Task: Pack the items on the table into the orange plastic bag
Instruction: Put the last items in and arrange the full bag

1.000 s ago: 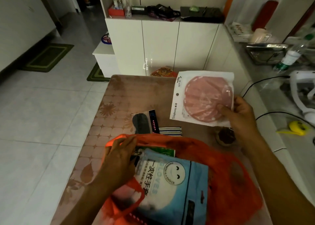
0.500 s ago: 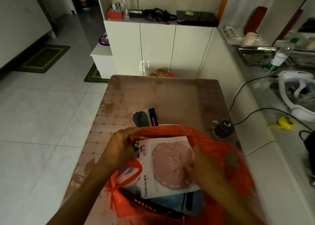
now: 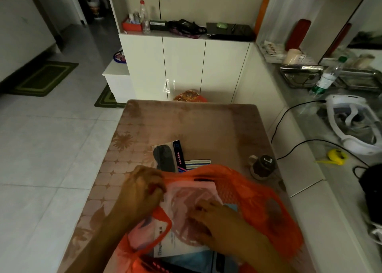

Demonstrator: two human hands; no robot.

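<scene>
From the head camera, you are partway through packing: your right hand (image 3: 215, 223) lies flat on the white packet with the pink disc (image 3: 186, 217), fingers spread and pressing it down inside the orange plastic bag (image 3: 254, 194), on top of a blue packet (image 3: 186, 259). Your left hand (image 3: 142, 188) pinches the bag's rim, fingers bunched, holding the mouth open. On the table (image 3: 186, 124), just beyond the bag, wait a dark packet (image 3: 167, 159), a striped item (image 3: 196, 163) and, to the right, a small dark jar (image 3: 262, 166). Next, I judge, free your right hand and reach for the dark packet while the mouth stays open.
</scene>
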